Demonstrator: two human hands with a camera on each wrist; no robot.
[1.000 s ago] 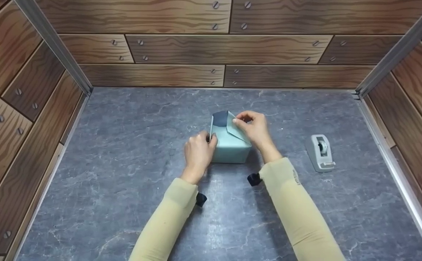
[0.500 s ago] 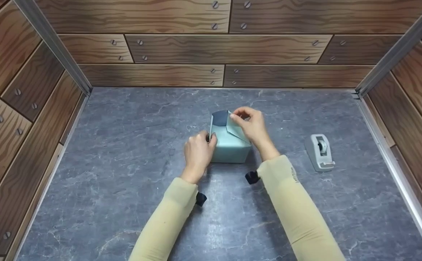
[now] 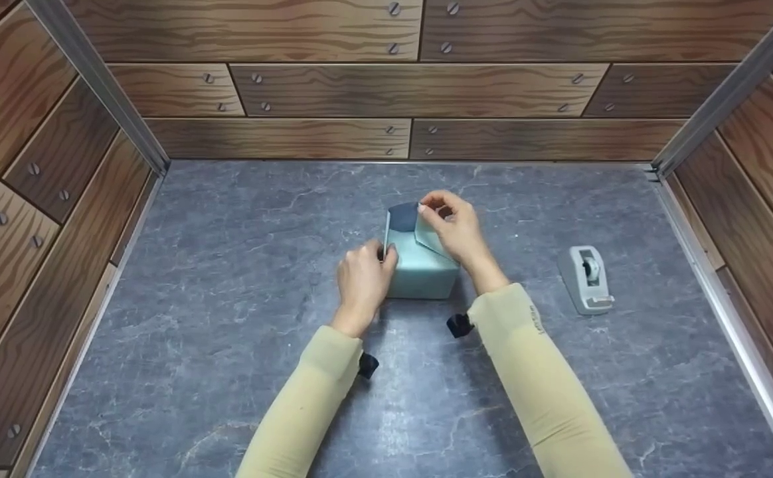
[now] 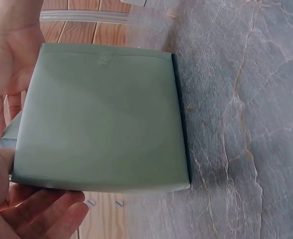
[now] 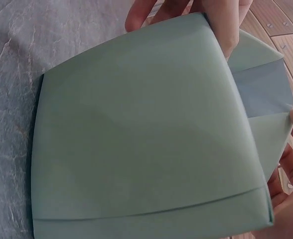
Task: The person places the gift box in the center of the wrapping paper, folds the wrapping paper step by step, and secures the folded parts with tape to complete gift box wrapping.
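A box wrapped in pale green paper point(image 3: 423, 282) sits on the grey marbled table. Its paper stands up in folded flaps at the top, and the darker blue-grey inner side point(image 3: 403, 217) of the paper shows between them. My left hand point(image 3: 362, 282) grips the left side, thumb over the top edge and fingers point(image 4: 47, 211) along the side. With thumb and forefinger, my right hand point(image 3: 464, 232) pinches the tip of the right paper flap point(image 5: 271, 139). The other flap point(image 5: 253, 50) stands beside my left hand in the right wrist view.
A pale tape dispenser point(image 3: 588, 280) with a roll in it stands on the table point(image 3: 240, 265) to the right of the box. Wood-patterned walls point(image 3: 386, 89) with metal corner rails enclose the table at the back and both sides.
My right hand has moved slightly left and away from me, its fingertips sliding up along the flap to its tip. My left hand and the box have stayed in place.
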